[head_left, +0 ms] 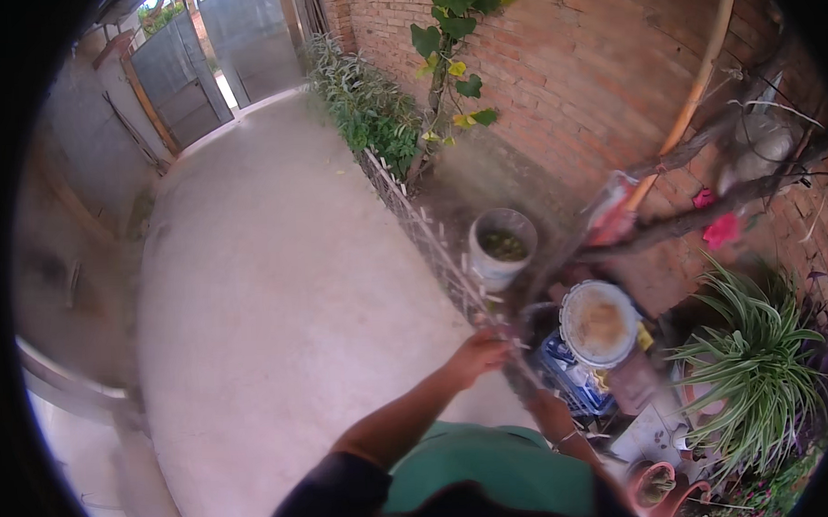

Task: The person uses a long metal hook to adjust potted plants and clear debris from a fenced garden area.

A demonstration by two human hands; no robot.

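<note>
My left hand (pixel 483 354) reaches to the near end of a low, thin fence (pixel 432 240) with short whitish pieces along its top. Its fingers are curled in at the fence; what they hold is too blurred to name. Lower and to the right, my right hand (pixel 549 412) is beside the same line, next to a blue plastic crate (pixel 564 372). Blur smears its fingers, and I cannot see what it touches. On the crate, a round white lid or tub (pixel 599 323) with a brownish top covers part of the contents.
A white bucket (pixel 502 248) holding greenish stuff stands beyond the fence. Right of me are a striped spider plant (pixel 755 370), a terracotta pot (pixel 652 485) and a woody branch (pixel 655 235). A concrete path (pixel 269 291) runs to a metal gate (pixel 242 47); a brick wall (pixel 554 80) borders it.
</note>
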